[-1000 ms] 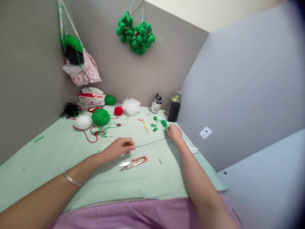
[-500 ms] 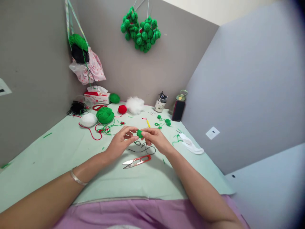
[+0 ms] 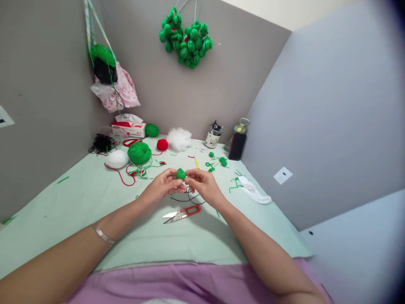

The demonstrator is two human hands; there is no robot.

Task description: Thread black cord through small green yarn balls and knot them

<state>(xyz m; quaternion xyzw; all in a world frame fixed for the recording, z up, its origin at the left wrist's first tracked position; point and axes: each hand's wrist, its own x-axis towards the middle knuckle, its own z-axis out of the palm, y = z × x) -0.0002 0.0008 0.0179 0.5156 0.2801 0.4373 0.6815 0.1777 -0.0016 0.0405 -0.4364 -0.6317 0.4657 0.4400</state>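
Left hand [image 3: 165, 184]: near the middle of the frame, fingers curled, thumb and forefinger parted only by the width of the green piece [image 3: 180, 174], which they pinch from its left side.
Right hand [image 3: 203, 183]: just beside it, fingers bent, thumb and forefinger drawn close together at the right edge of the same piece.
Green piece: at the centre of the frame, raised over the table between both sets of fingertips; its finer detail is too small to read.
Black yarn [image 3: 179, 199]: loosely looped beneath the hands; whether an end joins the piece cannot be told.
Snips [image 3: 179, 218]: below the hands at lower centre, blades parted and pointing left.
Hook [image 3: 196, 163]: yellow, just above the right hand.
Small green pieces [image 3: 223, 161]: right of centre, beyond the right hand.
Change over one second: the hands were well apart, with the yarn stretched between them and the right hand over at the small green pieces; now they meet at the centre.
Change over half a second: the grip has shifted slightly, and the green piece sits a little higher and further left in the frame.
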